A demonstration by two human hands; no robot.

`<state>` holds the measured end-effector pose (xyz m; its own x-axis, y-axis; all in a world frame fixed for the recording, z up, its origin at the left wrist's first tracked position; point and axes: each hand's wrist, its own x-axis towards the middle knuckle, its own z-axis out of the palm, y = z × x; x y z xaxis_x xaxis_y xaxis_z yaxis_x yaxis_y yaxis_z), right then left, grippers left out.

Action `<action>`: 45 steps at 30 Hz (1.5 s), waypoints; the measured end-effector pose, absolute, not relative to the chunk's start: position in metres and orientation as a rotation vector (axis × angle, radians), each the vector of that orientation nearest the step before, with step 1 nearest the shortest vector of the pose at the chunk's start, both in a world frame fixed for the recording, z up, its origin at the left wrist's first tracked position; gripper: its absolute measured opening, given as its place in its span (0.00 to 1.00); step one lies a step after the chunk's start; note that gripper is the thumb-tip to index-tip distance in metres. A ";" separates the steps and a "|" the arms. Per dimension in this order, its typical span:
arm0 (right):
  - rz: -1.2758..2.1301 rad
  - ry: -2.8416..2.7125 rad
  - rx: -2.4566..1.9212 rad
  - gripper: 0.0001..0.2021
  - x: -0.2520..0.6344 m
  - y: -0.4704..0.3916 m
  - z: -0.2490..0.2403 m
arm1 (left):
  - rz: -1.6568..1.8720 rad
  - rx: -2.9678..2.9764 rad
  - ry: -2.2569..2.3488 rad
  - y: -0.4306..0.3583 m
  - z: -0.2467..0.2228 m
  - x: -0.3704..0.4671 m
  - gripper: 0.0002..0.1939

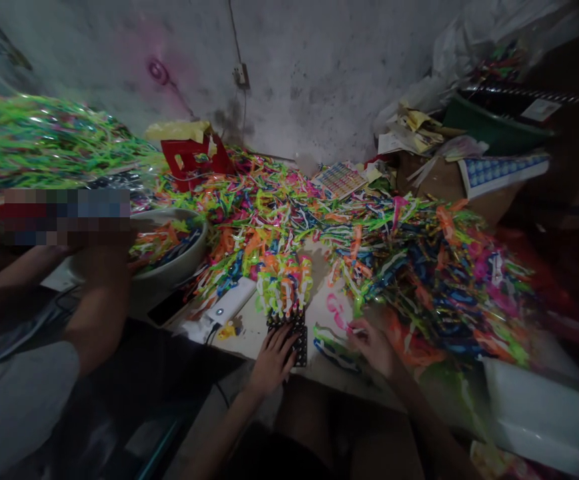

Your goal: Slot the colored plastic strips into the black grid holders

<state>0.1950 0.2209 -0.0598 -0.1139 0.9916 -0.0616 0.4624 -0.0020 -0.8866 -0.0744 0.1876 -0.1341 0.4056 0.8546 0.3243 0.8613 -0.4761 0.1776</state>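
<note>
My left hand (273, 357) lies with fingers spread on a black perforated board (300, 343) near the table's front edge. Colourful plastic pieces (284, 283) stand upright in rows at the board's far end. To the right, my right hand (373, 343) pinches the end of a pink plastic piece (337, 310) between thumb and fingers. Green and blue strips (337, 350) lie on the table between my hands.
Heaps of bright plastic pieces (419, 260) cover the back and right. A white power bank (232, 300), a bowl of pieces (189, 257) and a person's arm (102, 300) are at left. A red stand (197, 160) is behind; a white container (544, 413) sits front right.
</note>
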 end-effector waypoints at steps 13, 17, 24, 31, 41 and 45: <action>1.151 -1.406 -1.194 0.15 0.078 0.255 -0.100 | -0.585 -2.633 -1.616 0.187 -0.135 -0.075 0.21; 1.060 -1.509 -1.253 0.14 0.075 0.255 -0.106 | -0.584 -2.639 -1.615 0.186 -0.134 -0.075 0.22; 0.991 -1.664 -1.272 0.12 0.076 0.256 -0.107 | -0.606 -2.627 -1.614 0.185 -0.130 -0.075 0.22; 0.878 -1.825 -1.410 0.07 0.069 0.262 -0.094 | -0.616 -2.615 -1.621 0.185 -0.131 -0.074 0.20; 0.782 -1.912 -1.489 0.06 0.060 0.258 -0.080 | -0.605 -2.591 -1.565 0.186 -0.135 -0.075 0.21; 0.709 -1.957 -1.550 0.09 0.080 0.245 -0.069 | -0.597 -2.590 -1.560 0.187 -0.134 -0.075 0.21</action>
